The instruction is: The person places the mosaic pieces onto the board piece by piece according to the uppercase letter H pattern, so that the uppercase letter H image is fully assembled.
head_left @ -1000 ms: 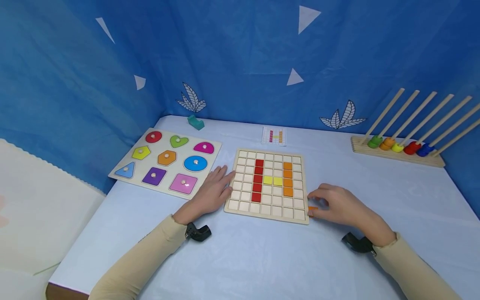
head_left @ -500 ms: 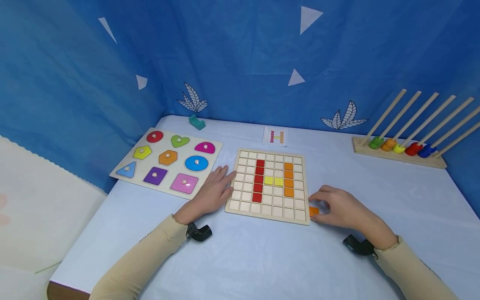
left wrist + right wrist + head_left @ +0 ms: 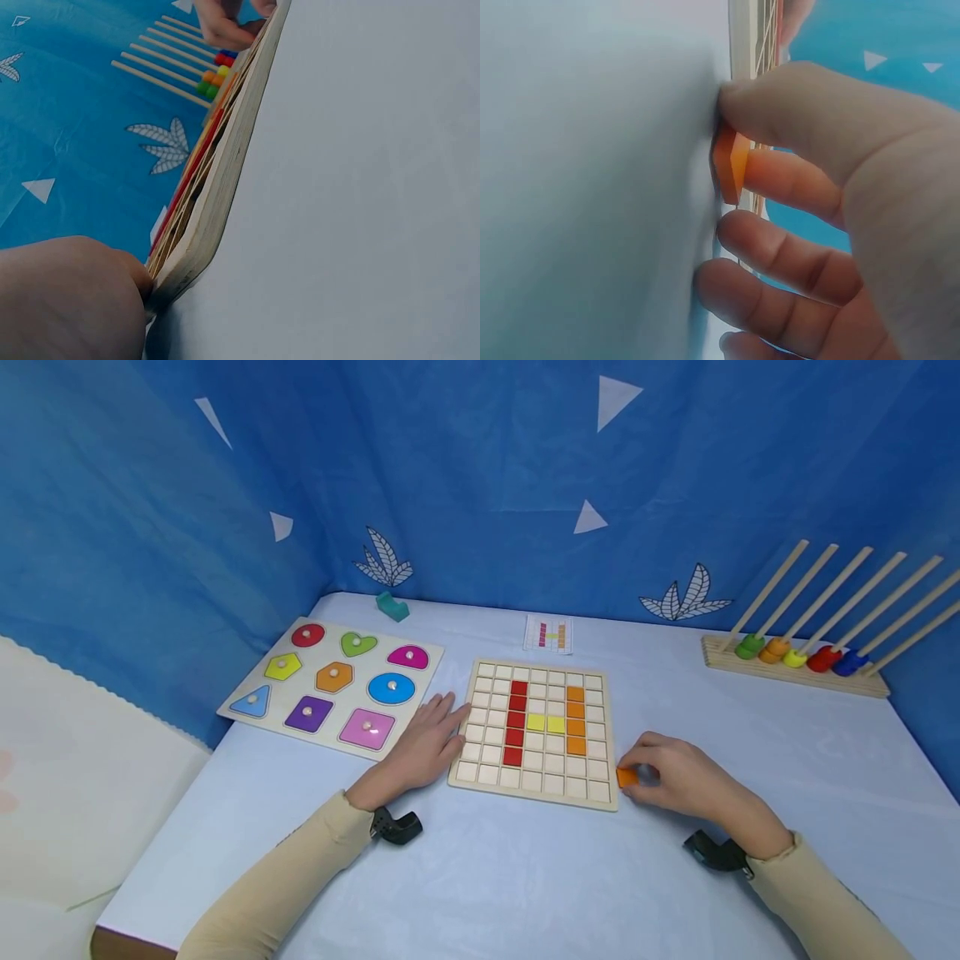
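Note:
A wooden grid board lies on the table, with several red tiles in one column, two yellow tiles and several orange tiles in another column. My left hand rests on the board's left edge, fingers mostly straight. Just off the board's right edge, my right hand pinches a loose orange square tile between thumb and index finger. In the right wrist view this tile stands tilted at the tabletop, with the other fingers bent below it.
A pattern card lies behind the board. To the left is a knobbed shape puzzle, with a small teal block beyond it. A wooden peg rack with coloured beads stands at the back right, before a blue curtain.
The loose orange tile was mostly covered at first, then showed more, and now sits tilted between right thumb and index finger. The left hand and the board have stayed in place.

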### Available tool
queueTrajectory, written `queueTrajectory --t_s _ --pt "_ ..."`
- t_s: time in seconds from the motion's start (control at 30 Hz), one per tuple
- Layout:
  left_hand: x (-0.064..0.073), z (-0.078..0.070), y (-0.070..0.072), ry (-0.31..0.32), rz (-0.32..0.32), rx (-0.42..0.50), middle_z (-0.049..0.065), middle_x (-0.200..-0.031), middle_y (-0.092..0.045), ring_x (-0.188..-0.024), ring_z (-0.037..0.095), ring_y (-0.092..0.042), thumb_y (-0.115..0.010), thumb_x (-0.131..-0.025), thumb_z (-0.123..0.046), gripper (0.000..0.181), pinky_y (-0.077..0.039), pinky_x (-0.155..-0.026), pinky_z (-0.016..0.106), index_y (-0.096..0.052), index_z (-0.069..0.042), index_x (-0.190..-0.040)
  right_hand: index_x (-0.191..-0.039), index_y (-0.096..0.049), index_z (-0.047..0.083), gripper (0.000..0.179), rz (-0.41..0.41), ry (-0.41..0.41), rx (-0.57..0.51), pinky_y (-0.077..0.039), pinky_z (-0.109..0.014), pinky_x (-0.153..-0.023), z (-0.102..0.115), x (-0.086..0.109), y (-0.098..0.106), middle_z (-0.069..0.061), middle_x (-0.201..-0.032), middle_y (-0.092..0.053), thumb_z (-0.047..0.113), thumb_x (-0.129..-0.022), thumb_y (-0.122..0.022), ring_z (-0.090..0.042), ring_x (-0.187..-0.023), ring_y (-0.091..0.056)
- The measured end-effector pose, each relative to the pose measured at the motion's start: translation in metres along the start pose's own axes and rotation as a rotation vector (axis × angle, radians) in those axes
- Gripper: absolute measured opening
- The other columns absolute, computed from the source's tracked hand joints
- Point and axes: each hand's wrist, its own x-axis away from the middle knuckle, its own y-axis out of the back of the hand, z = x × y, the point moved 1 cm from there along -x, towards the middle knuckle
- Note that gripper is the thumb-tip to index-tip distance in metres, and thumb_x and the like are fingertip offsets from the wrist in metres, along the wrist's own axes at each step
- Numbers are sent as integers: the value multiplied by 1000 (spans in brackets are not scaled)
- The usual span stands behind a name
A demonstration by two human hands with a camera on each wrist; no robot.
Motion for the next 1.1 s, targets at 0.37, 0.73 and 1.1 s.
queueTrajectory --t_s 0.37,0.73,1.1 --pt "0 0 -1 -3 -7 3 23 -166 -28 -157 43 -20 -49 -104 -25 56 -18 -128 60 -42 -6 -156 -103 -79 14 26 -14 -18 17 -47 -19 -62 1 -1 1 8 -86 -65 20 -78 -85 -4 -71 -48" --pt "-2 3 -3 10 2 5 22 -167 -27 -158 41 -18 -47 -104 -27 56 -17 -128 58 -41 -8 -157 -101 -79 15 24 -32 -9 21 -47 -19 -61 -2 -1 -1 9 -84 -64 19 -78 -84 -4 -70 -49" --pt "-1 1 -1 7 7 -8 22 -167 -27 -158 42 -19 -47 -104 -26 56 -17 -128 59 -40 -8 -157 -100 -79 14 23 -34 -6 12 -46 -18 -60 -4 -1 -2 9 -84 -64 20 -78 -84 -3 -68 -48"
